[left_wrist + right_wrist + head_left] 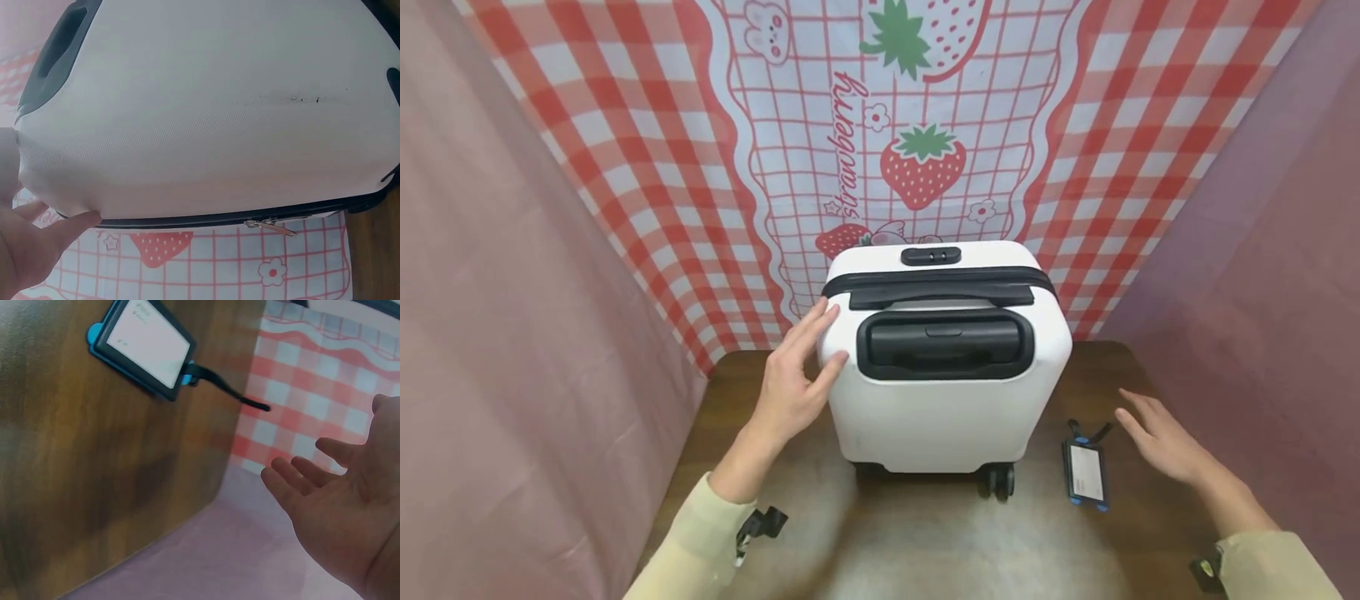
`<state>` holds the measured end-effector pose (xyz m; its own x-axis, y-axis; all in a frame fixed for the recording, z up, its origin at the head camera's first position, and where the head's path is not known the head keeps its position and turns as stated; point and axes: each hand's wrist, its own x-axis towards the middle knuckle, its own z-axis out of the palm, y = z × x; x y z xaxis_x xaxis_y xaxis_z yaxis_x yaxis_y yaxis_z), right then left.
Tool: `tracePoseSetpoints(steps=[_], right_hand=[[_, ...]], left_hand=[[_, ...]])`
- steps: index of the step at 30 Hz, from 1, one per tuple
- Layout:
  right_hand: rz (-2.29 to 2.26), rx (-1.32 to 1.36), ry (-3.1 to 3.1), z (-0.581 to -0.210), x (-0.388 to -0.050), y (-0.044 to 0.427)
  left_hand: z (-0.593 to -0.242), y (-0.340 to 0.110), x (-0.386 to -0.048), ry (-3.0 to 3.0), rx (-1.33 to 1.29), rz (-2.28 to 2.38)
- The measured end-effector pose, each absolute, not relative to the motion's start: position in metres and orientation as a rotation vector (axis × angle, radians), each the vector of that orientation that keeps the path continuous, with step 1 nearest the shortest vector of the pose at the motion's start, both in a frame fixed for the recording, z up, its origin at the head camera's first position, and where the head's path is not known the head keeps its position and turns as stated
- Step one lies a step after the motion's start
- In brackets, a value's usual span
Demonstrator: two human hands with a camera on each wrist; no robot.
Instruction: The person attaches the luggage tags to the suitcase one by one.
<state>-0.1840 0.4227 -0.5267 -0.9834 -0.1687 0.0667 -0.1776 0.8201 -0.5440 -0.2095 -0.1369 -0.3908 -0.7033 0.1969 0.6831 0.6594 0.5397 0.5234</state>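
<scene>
A white suitcase (932,417) with black trim stands upright on the table, its recessed black handle (946,343) facing up. My left hand (793,379) rests with spread fingers on the suitcase's upper left edge; in the left wrist view the fingers of that hand (31,240) touch the shell (206,125) near the zipper seam. To the right lies a luggage tag (1086,472) with a white card and a black strap. My right hand (1168,442) hovers just right of the tag, fingers extended, holding nothing; the right wrist view shows this hand (337,494) beyond the strap (225,386).
The brown wooden table (925,550) extends in front of the suitcase. Behind it hangs a red and white checked cloth (921,108) with strawberries. Pink curtains hang at the left (535,333) and right (1262,292). Black wheels (997,481) show under the suitcase.
</scene>
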Motion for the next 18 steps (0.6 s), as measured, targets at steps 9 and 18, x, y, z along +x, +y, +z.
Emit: tracePoseSetpoints(steps=[9,18], right_hand=[[0.857,0.211,-3.005,-0.548,-0.195,0.444],[0.880,0.084,-3.081,-0.563,-0.206,0.455]], left_hand=[[-0.392,-0.135,-0.211,-2.235,-0.692,-1.095],[-0.391,-0.135,-0.211,-2.255,-0.701,-1.109]])
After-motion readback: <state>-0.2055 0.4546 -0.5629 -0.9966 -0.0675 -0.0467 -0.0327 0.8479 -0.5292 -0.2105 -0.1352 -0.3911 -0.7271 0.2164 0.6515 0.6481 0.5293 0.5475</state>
